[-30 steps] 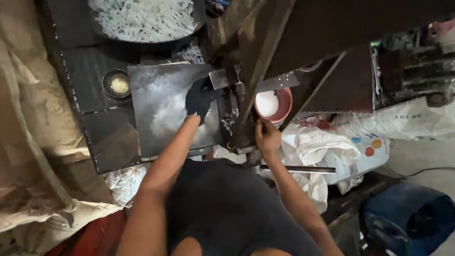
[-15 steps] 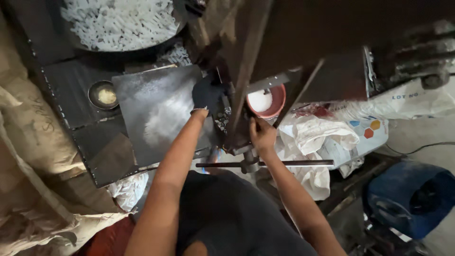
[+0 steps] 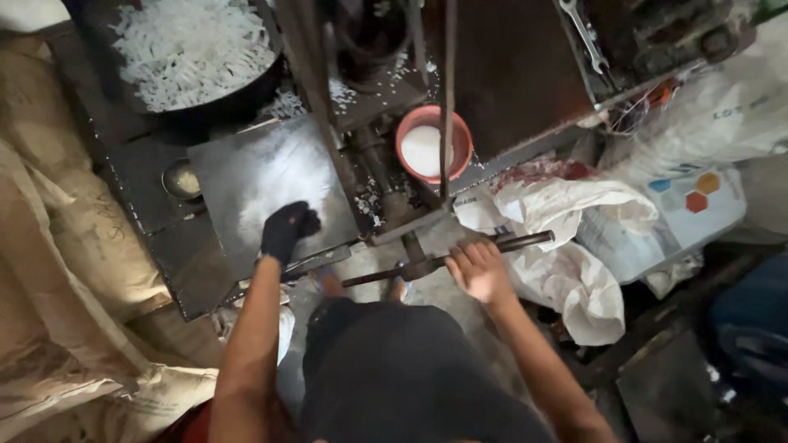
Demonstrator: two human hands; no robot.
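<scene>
My left hand (image 3: 286,231), in a black glove, rests with curled fingers on the near edge of a dark metal plate (image 3: 263,176) dusted with white powder. My right hand (image 3: 478,269) grips a horizontal metal lever bar (image 3: 525,241) of a dark, greasy machine (image 3: 386,176). Beside the machine's vertical rod stands a red bowl (image 3: 406,135) of white powder. A big black pan (image 3: 246,94) at the top left holds white strips (image 3: 189,45).
A small round tin (image 3: 181,179) sits left of the plate. Brown sacks (image 3: 66,271) fill the left side. White plastic bags (image 3: 574,246) and a printed sack (image 3: 681,205) lie to the right. A blue container (image 3: 751,324) stands at the far right.
My left hand has pulled back from the far right part of the plate to its near edge. My right hand has shifted from the machine's upright down onto the lever bar. The view has tilted.
</scene>
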